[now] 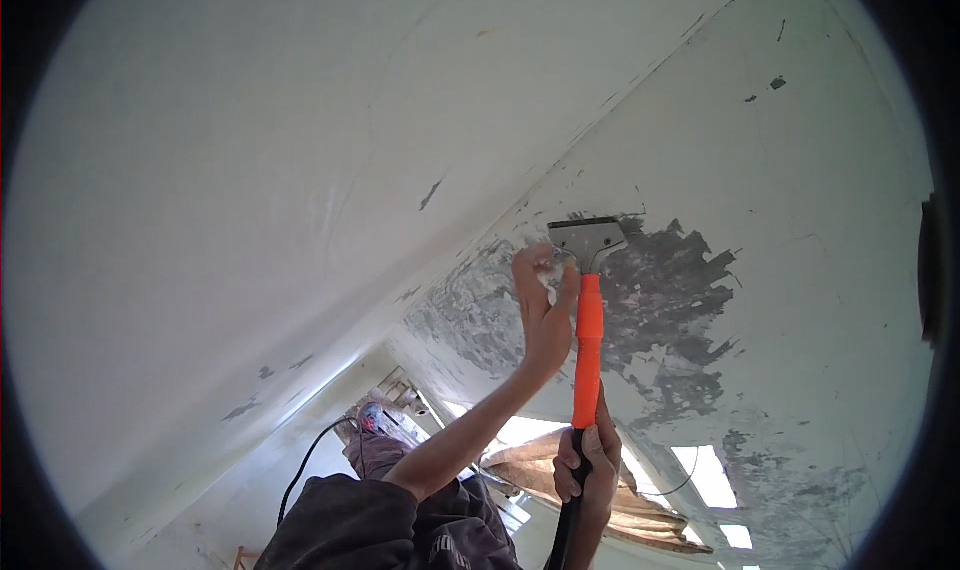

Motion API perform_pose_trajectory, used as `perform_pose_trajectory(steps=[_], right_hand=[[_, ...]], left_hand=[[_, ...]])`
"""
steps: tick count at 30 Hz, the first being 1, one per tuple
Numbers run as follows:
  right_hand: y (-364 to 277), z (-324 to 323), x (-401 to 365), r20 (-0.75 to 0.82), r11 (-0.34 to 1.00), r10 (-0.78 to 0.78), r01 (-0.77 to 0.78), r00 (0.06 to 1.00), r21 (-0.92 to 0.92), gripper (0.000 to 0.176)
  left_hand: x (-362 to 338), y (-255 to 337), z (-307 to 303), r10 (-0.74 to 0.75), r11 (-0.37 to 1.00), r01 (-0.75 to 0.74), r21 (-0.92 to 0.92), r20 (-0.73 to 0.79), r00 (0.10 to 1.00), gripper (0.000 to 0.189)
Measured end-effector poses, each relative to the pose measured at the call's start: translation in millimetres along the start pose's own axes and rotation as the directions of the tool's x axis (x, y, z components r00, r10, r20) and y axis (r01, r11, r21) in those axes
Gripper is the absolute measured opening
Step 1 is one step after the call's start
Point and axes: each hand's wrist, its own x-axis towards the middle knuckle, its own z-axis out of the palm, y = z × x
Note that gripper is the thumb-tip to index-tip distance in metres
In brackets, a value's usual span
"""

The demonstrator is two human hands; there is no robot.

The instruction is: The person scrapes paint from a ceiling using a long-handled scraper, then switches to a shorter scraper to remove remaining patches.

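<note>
A long-handled scraper point(588, 350) stands upright before me, with an orange sleeve, a black lower handle and a wide grey metal head. My right hand point(588, 467) is wrapped round the black handle just under the orange sleeve. Beside the scraper's neck, my left hand point(548, 305) is raised with fingers curved and thumb apart, its fingertips close to the head and slightly blurred. The blade's edge overlaps the white painted surface point(700, 140) at the top of a stripped grey patch point(665, 305) with ragged paint edges.
A crease separates the patched surface from another broad white surface point(250, 150) on the left. Below hang a brown crumpled sheet point(560, 470) and a black cable point(300, 480). Bright openings point(705, 475) show at lower right. Dark clothing point(345, 525) fills the bottom.
</note>
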Motion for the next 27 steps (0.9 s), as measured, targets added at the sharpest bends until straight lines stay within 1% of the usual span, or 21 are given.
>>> perform_pose_trajectory(steps=[1, 2, 3, 4, 6, 8, 12, 15, 18, 21, 24, 26, 27], right_hand=[[-2, 1, 0, -0.003, 1.000, 0.010, -0.010, 1.000, 0.000, 0.060], [-3, 1, -2, -0.006, 1.000, 0.024, -0.024, 1.000, -0.001, 0.060], [-1, 0, -3, -0.010, 1.000, 0.031, -0.031, 0.999, -0.001, 0.060], [0, -1, -3, -0.007, 1.000, 0.027, -0.027, 1.000, -0.001, 0.060], [-1, -2, 0, 0.003, 1.000, 0.014, -0.014, 1.000, -0.003, 0.060], [-1, -1, -2, -0.030, 0.999, 0.030, -0.029, 0.999, 0.045, 0.059], [-3, -1, -2, -0.038, 0.997, 0.049, -0.046, 0.998, 0.061, 0.059], [-2, -1, -1, -0.038, 0.997, 0.050, -0.048, 0.998, 0.062, 0.060], [-1, -4, 1, -0.022, 0.998, 0.055, -0.054, 0.998, 0.044, 0.060], [0, -4, 0, -0.010, 0.999, 0.030, -0.029, 1.000, 0.024, 0.059], [0, -4, 1, -0.041, 0.999, 0.028, -0.029, 0.999, -0.023, 0.059], [-1, -5, 1, -0.009, 0.996, 0.001, -0.002, 1.000, -0.088, 0.058], [-2, -7, 1, -0.009, 0.996, 0.000, 0.000, 1.000, -0.088, 0.058]], left_hand=[[9, 6, -4, -0.006, 1.000, 0.006, 0.003, 0.004, 1.000, 0.033], [21, 12, -6, 0.162, 0.952, -0.184, 0.246, 0.108, 0.981, 0.037], [28, 17, -8, 0.294, 0.811, -0.377, 0.447, 0.245, 0.924, 0.043], [29, 18, -9, 0.295, 0.811, -0.376, 0.449, 0.241, 0.925, 0.043], [34, 20, -8, 0.335, 0.785, -0.442, 0.435, 0.303, 0.892, 0.049], [34, 16, -6, 0.331, 0.795, -0.440, 0.417, 0.309, 0.892, 0.049], [34, 10, -5, 0.316, 0.829, -0.422, 0.366, 0.316, 0.895, 0.049], [34, 13, -6, 0.293, 0.814, -0.411, 0.411, 0.320, 0.901, 0.048], [33, 12, -4, 0.287, 0.828, -0.394, 0.399, 0.303, 0.909, 0.048], [34, 10, -3, 0.293, 0.832, -0.398, 0.387, 0.303, 0.907, 0.048], [32, 7, -2, 0.274, 0.843, -0.378, 0.383, 0.300, 0.914, 0.047], [30, 7, -1, 0.271, 0.843, -0.379, 0.383, 0.307, 0.912, 0.048], [30, 7, -1, 0.272, 0.840, -0.381, 0.386, 0.308, 0.912, 0.049]])
